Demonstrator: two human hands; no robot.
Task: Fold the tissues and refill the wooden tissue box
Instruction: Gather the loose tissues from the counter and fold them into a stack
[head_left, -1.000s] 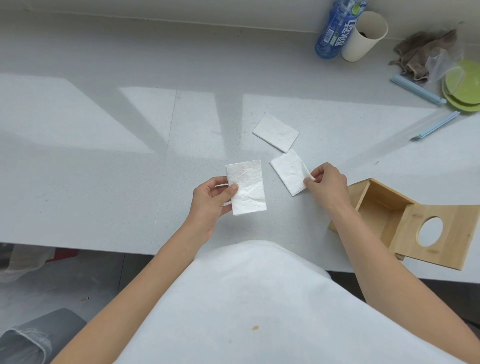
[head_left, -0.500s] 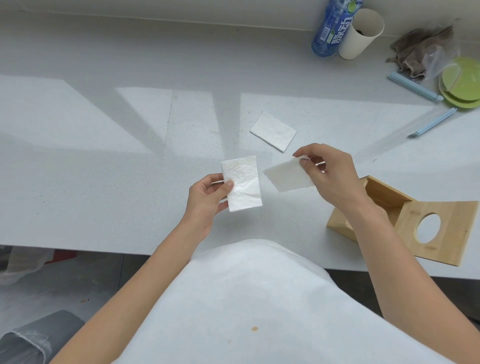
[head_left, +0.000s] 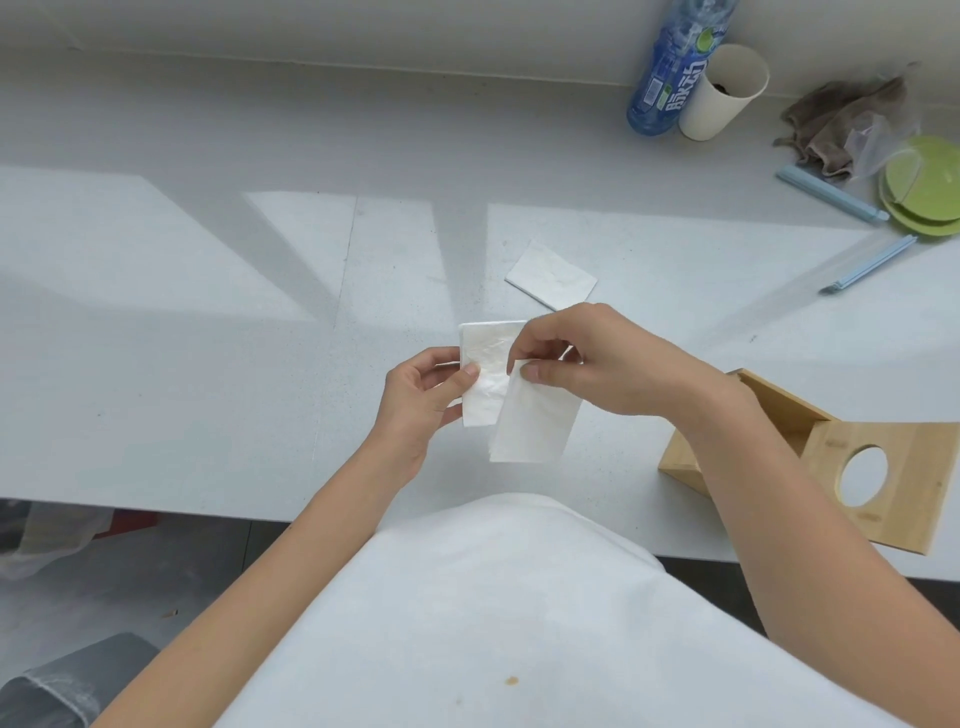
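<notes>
Over the grey desk, the right hand pinches a folded white tissue overlapping the crinkled white tissue pinched by the left hand.

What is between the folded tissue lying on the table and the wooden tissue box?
In the head view, only the right hand, pinching another tissue, is above that stretch; the table around it shows bare.

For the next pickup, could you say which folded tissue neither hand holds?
The folded tissue lying on the counter; the left hand and right hand pinch the others.
</notes>
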